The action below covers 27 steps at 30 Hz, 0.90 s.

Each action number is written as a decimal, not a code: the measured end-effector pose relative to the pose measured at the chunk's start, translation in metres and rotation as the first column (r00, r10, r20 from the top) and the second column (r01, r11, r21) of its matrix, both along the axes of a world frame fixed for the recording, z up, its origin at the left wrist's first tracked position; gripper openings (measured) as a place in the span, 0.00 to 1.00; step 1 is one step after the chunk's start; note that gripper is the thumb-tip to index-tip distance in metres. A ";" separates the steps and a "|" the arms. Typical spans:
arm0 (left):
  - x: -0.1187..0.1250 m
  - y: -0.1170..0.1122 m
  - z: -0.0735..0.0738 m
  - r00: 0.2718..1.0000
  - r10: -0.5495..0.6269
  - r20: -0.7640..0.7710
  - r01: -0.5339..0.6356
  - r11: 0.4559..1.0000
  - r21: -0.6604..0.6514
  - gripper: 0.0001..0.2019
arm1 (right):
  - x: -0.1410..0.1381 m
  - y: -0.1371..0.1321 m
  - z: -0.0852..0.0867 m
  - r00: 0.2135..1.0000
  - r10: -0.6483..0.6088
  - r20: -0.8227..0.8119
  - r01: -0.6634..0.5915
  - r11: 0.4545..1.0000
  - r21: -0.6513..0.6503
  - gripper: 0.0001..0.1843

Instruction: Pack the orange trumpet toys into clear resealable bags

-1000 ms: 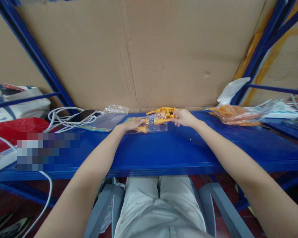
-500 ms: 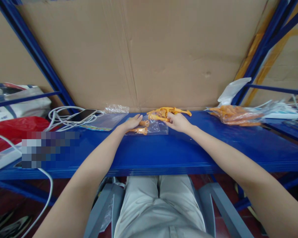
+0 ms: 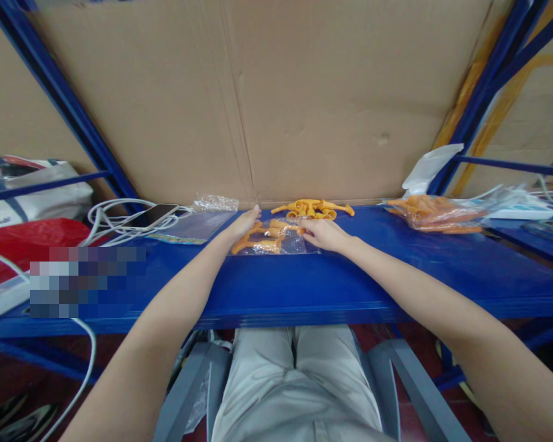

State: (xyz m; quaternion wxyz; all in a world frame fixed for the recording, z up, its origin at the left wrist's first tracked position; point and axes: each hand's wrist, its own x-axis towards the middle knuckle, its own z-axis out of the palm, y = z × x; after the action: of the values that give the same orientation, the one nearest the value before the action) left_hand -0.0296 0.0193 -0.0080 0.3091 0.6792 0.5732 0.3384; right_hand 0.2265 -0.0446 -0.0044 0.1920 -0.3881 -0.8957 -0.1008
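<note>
A clear plastic bag (image 3: 291,246) lies flat on the blue table, with several orange plastic parts (image 3: 266,246) inside it. My left hand (image 3: 245,226) rests at the bag's left end, thumb pointing up and fingers stretched out, partly hidden behind the wrist. At the bag's right end, my right hand (image 3: 325,234) has its fingertips closed on the end of an orange plastic part (image 3: 283,228) that lies mostly within the bag. Just behind sits a loose pile of similar orange parts (image 3: 314,207), flared like small funnels with thin stems.
To the right lies a filled bag of orange parts (image 3: 435,213). On the left are a flat clear packet (image 3: 198,224), a phone (image 3: 154,215), coiled white cables (image 3: 113,215) and a red bag (image 3: 41,239). Cardboard (image 3: 304,104) stands behind the table.
My right hand has moved slightly left and down, pushing the orange part further into the bag. My left hand has turned thumb-up, and the bagged parts have shifted.
</note>
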 end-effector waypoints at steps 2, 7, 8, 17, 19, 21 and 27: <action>-0.001 0.002 0.000 0.994 0.028 0.103 -0.028 1.000 -0.002 0.33 | 0.001 0.002 -0.001 0.998 0.053 -0.019 -0.052 0.998 0.019 0.07; 0.002 -0.003 0.004 0.982 0.023 0.189 -0.020 1.000 -0.021 0.30 | 0.001 0.002 -0.002 0.991 0.134 -0.010 -0.134 0.991 0.015 0.10; 0.003 -0.004 0.004 0.981 0.020 0.191 -0.017 1.000 -0.020 0.30 | 0.000 0.001 -0.003 0.990 0.140 -0.007 -0.140 0.990 0.010 0.11; 0.002 -0.006 0.003 0.990 -0.002 -0.138 0.021 0.991 0.132 0.30 | -0.003 0.000 -0.001 1.000 -0.008 0.001 0.008 0.999 -0.045 0.11; 0.002 -0.008 0.004 0.942 -0.019 -0.334 0.080 0.982 0.170 0.29 | -0.004 -0.002 0.001 0.999 -0.036 0.026 0.038 0.997 -0.074 0.14; 0.003 -0.010 0.004 0.869 -0.066 -0.490 0.160 0.976 0.151 0.29 | -0.004 -0.004 0.002 0.997 -0.056 0.050 0.060 0.993 -0.097 0.16; 0.008 -0.012 0.000 0.771 -0.104 -0.628 0.178 0.982 0.056 0.35 | -0.007 -0.009 0.005 0.979 -0.163 0.120 0.175 0.979 -0.103 0.21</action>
State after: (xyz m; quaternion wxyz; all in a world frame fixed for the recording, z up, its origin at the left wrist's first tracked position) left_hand -0.0221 0.0069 -0.0079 0.0885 0.8100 0.5705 0.1030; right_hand 0.2197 -0.0535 0.0004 0.1105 -0.4670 -0.8730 -0.0875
